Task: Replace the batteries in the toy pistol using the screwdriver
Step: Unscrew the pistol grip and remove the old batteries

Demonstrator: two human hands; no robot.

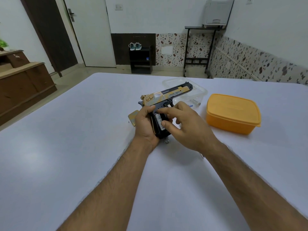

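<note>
two bare hands meet over a white-covered table (pixel 66 147), both busy with a gold-and-black plastic toy pistol (pixel 166 95) whose barrel points away and to the right. the left hand (pixel 145 124) wraps its curled fingers around the back of the grip and holds the pistol up off the cloth. the grip's side is open, and a white cylindrical battery (pixel 160 121) sits in the compartment. the right hand (pixel 186 125) has its fingers fairly straight, index finger and thumb resting on the battery and the compartment edge. a gold flat cover panel (pixel 132 116) lies on the table just left of the left hand. another small battery (pixel 166 140) lies on the cloth beneath the grip. behind the pistol stands a clear plastic tub (pixel 198 92), and to the right an orange lidded plastic box (pixel 233 112).
</note>
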